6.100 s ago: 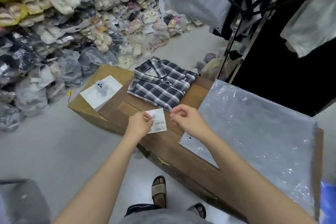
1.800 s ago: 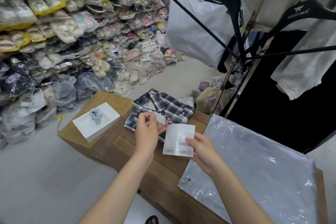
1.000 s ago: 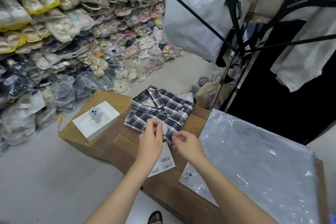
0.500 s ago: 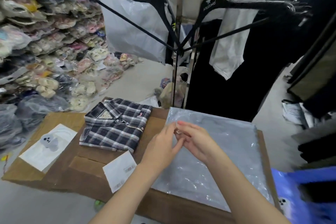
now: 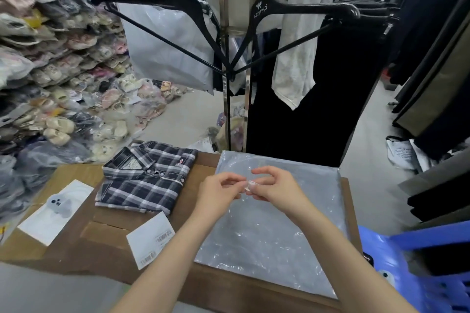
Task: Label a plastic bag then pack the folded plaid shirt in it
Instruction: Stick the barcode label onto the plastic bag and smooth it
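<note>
A clear plastic bag [image 5: 274,236] lies flat on the brown table [image 5: 106,244], right of the folded dark plaid shirt [image 5: 147,178]. Above the bag's far half, my left hand [image 5: 218,193] and my right hand [image 5: 274,185] meet fingertip to fingertip, pinching a small pale sticker label [image 5: 250,184] between them. A white backing sheet with barcodes [image 5: 151,242] rests on the table just left of my left forearm.
A white card with a small grey figure [image 5: 57,211] lies at the table's left end. Black hangers and a metal rack [image 5: 226,63] stand behind the table. Bagged shoes are piled on the left; a blue plastic stool [image 5: 417,269] is at the right.
The backing sheet left my right hand and now lies on the table. Both hands moved right, from in front of the shirt to over the bag, still pinching the small label. The view turned right.
</note>
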